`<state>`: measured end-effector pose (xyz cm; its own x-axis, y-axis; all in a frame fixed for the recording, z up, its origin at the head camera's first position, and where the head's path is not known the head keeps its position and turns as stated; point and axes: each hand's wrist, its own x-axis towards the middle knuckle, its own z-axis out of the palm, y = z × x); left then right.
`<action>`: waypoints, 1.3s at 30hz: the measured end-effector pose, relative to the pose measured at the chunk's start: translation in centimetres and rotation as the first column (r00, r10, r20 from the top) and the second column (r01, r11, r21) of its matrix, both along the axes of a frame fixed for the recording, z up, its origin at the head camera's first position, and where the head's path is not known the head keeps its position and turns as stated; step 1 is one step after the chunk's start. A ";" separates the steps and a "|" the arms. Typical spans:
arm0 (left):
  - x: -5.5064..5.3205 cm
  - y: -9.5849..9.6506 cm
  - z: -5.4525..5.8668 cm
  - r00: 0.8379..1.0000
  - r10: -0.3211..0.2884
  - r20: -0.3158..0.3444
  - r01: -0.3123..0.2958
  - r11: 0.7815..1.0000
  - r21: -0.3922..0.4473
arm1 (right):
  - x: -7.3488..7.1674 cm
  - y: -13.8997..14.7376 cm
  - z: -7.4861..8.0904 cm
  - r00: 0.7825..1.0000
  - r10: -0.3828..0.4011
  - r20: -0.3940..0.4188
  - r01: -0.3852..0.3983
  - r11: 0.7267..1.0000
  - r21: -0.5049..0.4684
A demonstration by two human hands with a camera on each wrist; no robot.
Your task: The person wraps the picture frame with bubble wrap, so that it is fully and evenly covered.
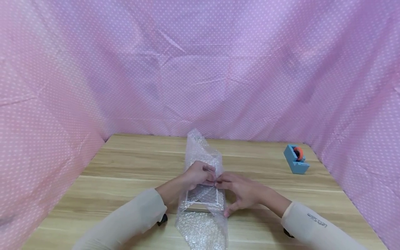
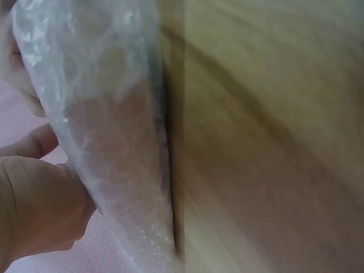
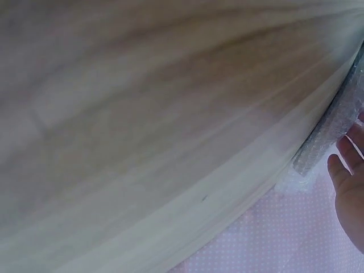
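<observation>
A flat frame (image 1: 201, 208) with a pale wooden edge and a white inner border lies on the table, wrapped in clear bubble wrap (image 1: 203, 229). Over its middle, my left hand (image 1: 200, 174) holds the wrap with curled fingers. My right hand (image 1: 242, 191) is at the right side of the bundle, its fingers fairly straight and spread. Its fingertips meet the wrap beside the left fingers, and its thumb rests low at the edge. In the left wrist view the bubble wrap (image 2: 114, 131) covers part of the left hand (image 2: 42, 199). The right hand (image 3: 350, 187) shows beside the bundle.
A blue tape dispenser (image 1: 295, 161) with an orange roll stands at the right back of the wooden table (image 1: 134, 163). Loose bubble wrap runs beyond the frame at both ends. A pink dotted cloth (image 1: 200, 69) hangs behind and at both sides.
</observation>
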<state>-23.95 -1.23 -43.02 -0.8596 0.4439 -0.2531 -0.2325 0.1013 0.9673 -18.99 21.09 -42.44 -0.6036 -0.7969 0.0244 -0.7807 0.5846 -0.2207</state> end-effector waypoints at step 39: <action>-1.7 -11.1 0.0 0.237 -0.786 -0.571 0.146 0.610 -0.779 | -0.2 -0.1 0.4 0.984 -0.027 -0.178 0.041 0.996 0.074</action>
<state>-25.69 -12.33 -43.05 -0.3819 0.9207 0.0798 0.8890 0.3424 0.3042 -19.20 21.04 -42.02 -0.6221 -0.7796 0.0724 -0.7827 0.6215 -0.0338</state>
